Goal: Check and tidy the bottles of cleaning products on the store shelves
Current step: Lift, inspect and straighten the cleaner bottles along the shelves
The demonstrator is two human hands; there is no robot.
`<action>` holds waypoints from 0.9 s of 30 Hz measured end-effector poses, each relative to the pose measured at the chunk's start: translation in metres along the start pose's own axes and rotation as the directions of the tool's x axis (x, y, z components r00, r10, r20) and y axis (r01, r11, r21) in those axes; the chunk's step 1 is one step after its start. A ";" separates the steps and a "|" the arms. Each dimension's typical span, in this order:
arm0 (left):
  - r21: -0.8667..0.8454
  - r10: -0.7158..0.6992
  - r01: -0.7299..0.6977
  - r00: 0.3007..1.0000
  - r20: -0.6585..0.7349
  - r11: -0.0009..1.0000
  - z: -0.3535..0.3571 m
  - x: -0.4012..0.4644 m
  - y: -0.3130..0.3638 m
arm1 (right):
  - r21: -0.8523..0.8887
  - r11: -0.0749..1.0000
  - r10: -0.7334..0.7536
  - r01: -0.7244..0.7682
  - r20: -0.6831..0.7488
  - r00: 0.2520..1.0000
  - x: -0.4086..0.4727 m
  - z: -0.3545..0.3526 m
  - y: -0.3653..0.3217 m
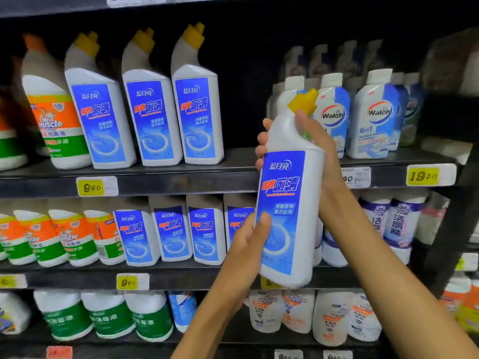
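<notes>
Dark store shelves [166, 181] carry Mr Muscle bottles [55, 117] far left, three blue-labelled bottles [150, 112], Walch bottles [375, 117] right. Left hand [248, 239] grips the held bottle [287, 203] low; right hand [313, 146] grips its neck. Held near-upright before the shelves, yellow cap [303, 101] tilted up-right. Tags read 9.90.

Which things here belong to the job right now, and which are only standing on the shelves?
In the job: the held bottle, gripped by the left hand low and the right hand at the neck; the gap beside three matching bottles.

Only standing: Walch bottles, Mr Muscle bottle, price tags.
</notes>
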State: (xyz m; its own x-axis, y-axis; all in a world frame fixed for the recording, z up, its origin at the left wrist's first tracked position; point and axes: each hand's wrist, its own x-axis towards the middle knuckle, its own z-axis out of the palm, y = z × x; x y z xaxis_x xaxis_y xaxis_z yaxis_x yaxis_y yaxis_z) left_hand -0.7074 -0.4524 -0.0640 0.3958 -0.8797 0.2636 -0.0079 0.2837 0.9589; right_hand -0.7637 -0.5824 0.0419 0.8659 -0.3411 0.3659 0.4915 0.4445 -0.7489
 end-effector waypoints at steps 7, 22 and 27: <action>0.105 -0.041 0.044 0.999 -0.030 0.993 0.010 -0.009 -0.001 | -0.481 0.863 -0.352 0.151 -0.360 0.864 -0.009 0.002 0.018; -0.231 -0.191 0.202 0.979 0.069 0.952 -0.016 -0.033 -0.018 | -0.306 0.951 -0.129 0.049 -0.244 0.961 -0.028 -0.013 0.025; 0.013 -0.106 0.108 0.989 -0.102 0.994 -0.015 -0.028 -0.016 | -0.522 0.849 -0.275 0.081 -0.307 0.911 -0.031 0.000 0.032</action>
State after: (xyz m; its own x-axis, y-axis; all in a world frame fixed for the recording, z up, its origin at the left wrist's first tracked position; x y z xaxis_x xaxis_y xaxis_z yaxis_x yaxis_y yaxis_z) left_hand -0.7041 -0.4269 -0.0886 0.4864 -0.8611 0.1483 0.0232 0.1823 0.9830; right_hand -0.7752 -0.5573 0.0064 0.6248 -0.6877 0.3697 0.4388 -0.0824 -0.8948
